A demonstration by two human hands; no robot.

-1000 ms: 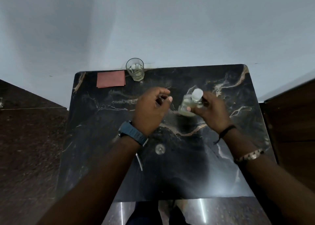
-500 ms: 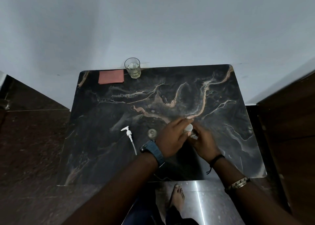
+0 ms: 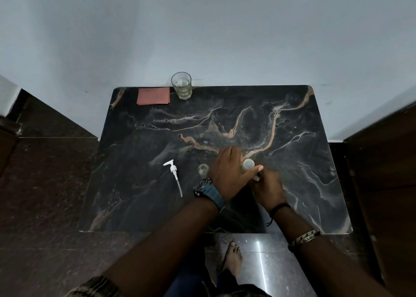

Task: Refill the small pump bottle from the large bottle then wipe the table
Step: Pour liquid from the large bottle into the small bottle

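Note:
The large bottle, clear with a white cap, stands near the table's front middle, mostly hidden by both hands. My left hand wraps it from the left, thumb lying across it just under the cap. My right hand grips its lower body from the near side. The small pump bottle, clear with an open mouth, stands just left of my left hand. Its white pump head with the long tube lies flat on the table further left. A red cloth lies at the back left.
A drinking glass with some liquid stands at the back edge beside the cloth. The dark marble table meets a pale wall behind. Dark floor lies on both sides, wooden furniture at the right, and a bare foot below the front edge.
My left hand has come over from beside the bottle and closed on it under the cap. Both hands and the bottle now sit lower and nearer the front edge.

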